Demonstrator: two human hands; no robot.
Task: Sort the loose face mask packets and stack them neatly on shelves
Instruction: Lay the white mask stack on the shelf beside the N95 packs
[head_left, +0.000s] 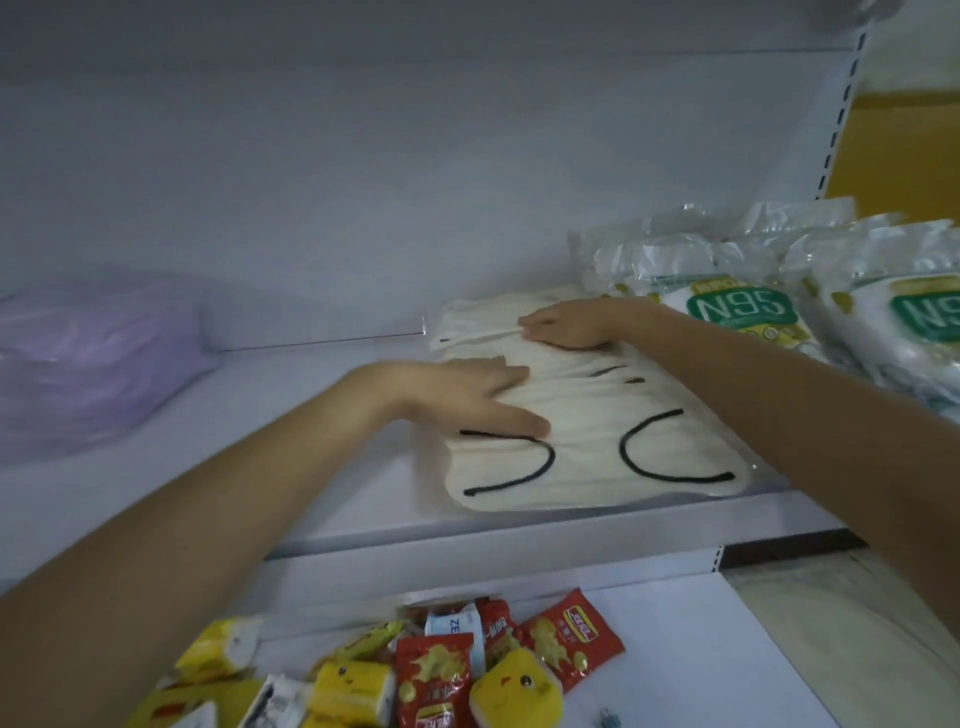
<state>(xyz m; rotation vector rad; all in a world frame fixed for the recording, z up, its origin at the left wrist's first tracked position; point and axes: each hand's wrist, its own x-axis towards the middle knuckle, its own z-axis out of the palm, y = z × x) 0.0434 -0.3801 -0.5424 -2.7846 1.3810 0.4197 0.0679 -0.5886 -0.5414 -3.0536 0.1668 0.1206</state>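
Here, both hands lay flat on the stack of cream mask packets (597, 441) on the shelf (260, 467) — the left hand (467, 395) pressing its middle with fingers straight and spread, the right hand (566, 325) resting on its far edge at twelve o'clock, fingers stretched out, neither gripping anything. At three o'clock of the stack, close beside it, sat the N95 packets (743, 312); well apart at nine o'clock lay a lilac bundle (88, 358). Done well, this step wanted squaring — palms pressing out trapped air, edges nudged flush and parallel to the shelf lip, without shoving the N95 pile. At six o'clock, lower down, lay snack sachets (441, 670).
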